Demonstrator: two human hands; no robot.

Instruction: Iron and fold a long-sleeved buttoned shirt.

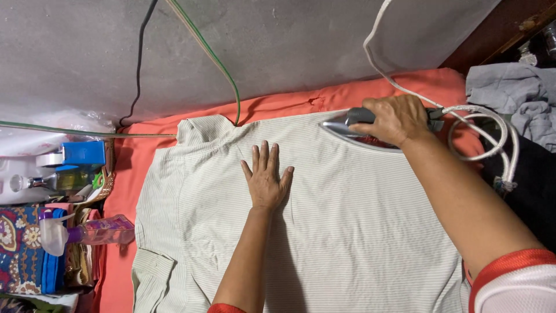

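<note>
The left hand is lying flat with its fingers spread wide, pressing palm-down on the middle of a pale striped shirt, gripping nothing. The shirt is lying spread across an orange cloth that is covering the bench, its collar pointing toward the far edge by the grey wall.

The right hand is wrapping closed around the handle of a silver iron, which is resting soleplate-down on the shirt near the far right corner of the bench. A white cord is running from the back of the iron, looping just beside the hand and climbing up the wall.

At the left edge, a spray bottle with a white trigger is lying on its side next to a stack of patterned folded fabric. A grey garment is sitting crumpled at the far right. A green cable is hanging down the wall to the collar.
</note>
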